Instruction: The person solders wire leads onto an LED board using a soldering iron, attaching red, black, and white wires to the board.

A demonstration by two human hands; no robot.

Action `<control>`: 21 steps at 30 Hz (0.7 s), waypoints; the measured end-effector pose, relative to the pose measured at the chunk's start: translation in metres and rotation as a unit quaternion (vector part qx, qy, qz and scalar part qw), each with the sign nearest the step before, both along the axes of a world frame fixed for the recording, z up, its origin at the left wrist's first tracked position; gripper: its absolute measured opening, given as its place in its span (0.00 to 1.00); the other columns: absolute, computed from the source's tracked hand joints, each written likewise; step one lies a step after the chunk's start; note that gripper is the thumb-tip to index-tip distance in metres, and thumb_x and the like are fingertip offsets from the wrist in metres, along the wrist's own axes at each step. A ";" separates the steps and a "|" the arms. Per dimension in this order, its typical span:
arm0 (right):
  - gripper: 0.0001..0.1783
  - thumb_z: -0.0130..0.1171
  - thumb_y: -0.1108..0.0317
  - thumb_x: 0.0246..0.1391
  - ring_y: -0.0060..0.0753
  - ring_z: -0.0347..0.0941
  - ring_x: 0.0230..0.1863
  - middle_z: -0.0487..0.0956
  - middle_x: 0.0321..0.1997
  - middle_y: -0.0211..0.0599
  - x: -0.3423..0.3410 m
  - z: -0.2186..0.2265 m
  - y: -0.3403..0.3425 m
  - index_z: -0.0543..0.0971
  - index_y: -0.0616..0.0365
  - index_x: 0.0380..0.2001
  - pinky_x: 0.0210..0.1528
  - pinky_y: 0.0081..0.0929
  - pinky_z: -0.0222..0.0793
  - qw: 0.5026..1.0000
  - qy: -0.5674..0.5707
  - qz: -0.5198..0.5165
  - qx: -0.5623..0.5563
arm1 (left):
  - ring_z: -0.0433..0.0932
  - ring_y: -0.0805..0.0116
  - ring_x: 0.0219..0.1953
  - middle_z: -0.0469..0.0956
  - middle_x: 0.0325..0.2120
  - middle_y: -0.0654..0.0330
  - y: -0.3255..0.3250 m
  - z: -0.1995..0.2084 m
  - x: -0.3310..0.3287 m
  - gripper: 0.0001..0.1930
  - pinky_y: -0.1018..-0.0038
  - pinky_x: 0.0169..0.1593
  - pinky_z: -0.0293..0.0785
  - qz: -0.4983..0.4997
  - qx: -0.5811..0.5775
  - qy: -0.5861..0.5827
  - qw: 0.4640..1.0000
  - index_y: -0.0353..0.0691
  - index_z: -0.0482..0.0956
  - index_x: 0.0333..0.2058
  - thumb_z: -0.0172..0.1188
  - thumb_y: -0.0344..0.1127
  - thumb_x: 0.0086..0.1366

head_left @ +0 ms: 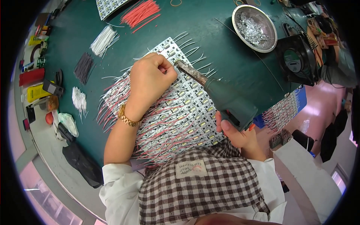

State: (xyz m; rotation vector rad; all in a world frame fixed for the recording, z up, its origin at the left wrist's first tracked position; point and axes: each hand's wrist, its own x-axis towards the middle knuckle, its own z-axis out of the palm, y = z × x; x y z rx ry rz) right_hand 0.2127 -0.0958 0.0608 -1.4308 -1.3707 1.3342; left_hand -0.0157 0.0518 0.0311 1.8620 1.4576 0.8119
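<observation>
A large white panel of small circuit boards [187, 108] lies on the table in front of me, with rows of red, white and dark wires sticking out of it. My right hand [240, 137] is wrapped round the grip of a dark green soldering gun [229, 98]. Its scorched metal barrel slants up and left, and the tip reaches the upper part of the panel. Just left of that tip, my left hand [152, 77] is closed in a pinch above the boards. What its fingertips hold, if anything, is hidden.
Bundles of red wires [140, 13], white wires [105, 40], black wires [83, 67] and short white wires [79, 100] lie to the left. At the far right stand a metal bowl [273, 32] of silvery scraps and a black fan [298, 60]. Another wired panel [283, 112] is beyond the right edge.
</observation>
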 end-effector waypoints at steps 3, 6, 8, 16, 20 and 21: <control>0.19 0.63 0.79 0.45 0.28 0.72 0.37 0.74 0.41 0.39 0.004 -0.002 -0.002 0.71 0.65 0.42 0.41 0.23 0.68 0.990 -0.115 0.063 0.054 | 0.74 0.64 0.19 0.74 0.17 0.58 -0.002 -0.001 0.000 0.04 0.71 0.25 0.70 0.011 0.014 0.004 1.000 0.37 0.76 0.16 0.61 0.29 0.44; 0.16 0.63 0.78 0.45 0.28 0.72 0.36 0.74 0.41 0.38 -0.001 -0.003 -0.005 0.73 0.65 0.39 0.41 0.23 0.67 1.000 -0.024 -0.002 -0.012 | 0.73 0.64 0.19 0.74 0.17 0.58 -0.003 -0.002 0.000 0.04 0.70 0.25 0.70 0.015 0.023 0.006 1.000 0.38 0.76 0.16 0.61 0.29 0.44; 0.16 0.62 0.77 0.46 0.28 0.72 0.35 0.74 0.40 0.37 0.002 0.003 0.003 0.73 0.64 0.40 0.40 0.23 0.67 0.999 0.004 0.018 -0.034 | 0.73 0.63 0.19 0.74 0.17 0.58 -0.003 -0.002 0.001 0.04 0.70 0.25 0.69 0.014 0.014 0.006 1.000 0.38 0.76 0.16 0.61 0.29 0.44; 0.31 0.59 0.49 0.51 0.28 0.71 0.22 0.72 0.24 0.39 -0.008 0.017 0.020 0.66 0.63 0.48 0.23 0.23 0.67 0.978 0.193 -0.075 -0.005 | 0.74 0.63 0.19 0.75 0.18 0.58 0.000 0.002 0.001 0.04 0.70 0.25 0.70 0.023 -0.001 -0.001 1.000 0.38 0.76 0.16 0.61 0.30 0.44; 0.29 0.57 0.55 0.54 0.29 0.70 0.23 0.73 0.26 0.41 -0.005 0.009 0.026 0.66 0.65 0.51 0.26 0.26 0.69 0.964 0.262 -0.036 -0.021 | 0.72 0.71 0.18 0.74 0.17 0.58 0.000 -0.003 -0.004 0.04 0.77 0.26 0.70 0.023 0.026 0.008 0.999 0.34 0.76 0.19 0.61 0.27 0.45; 0.29 0.57 0.55 0.54 0.29 0.71 0.23 0.73 0.27 0.41 -0.004 0.006 0.025 0.66 0.65 0.51 0.26 0.25 0.69 0.960 0.275 -0.051 -0.023 | 0.74 0.66 0.18 0.75 0.17 0.56 -0.001 -0.003 -0.005 0.04 0.74 0.26 0.71 0.025 0.037 0.003 0.999 0.34 0.76 0.18 0.61 0.28 0.45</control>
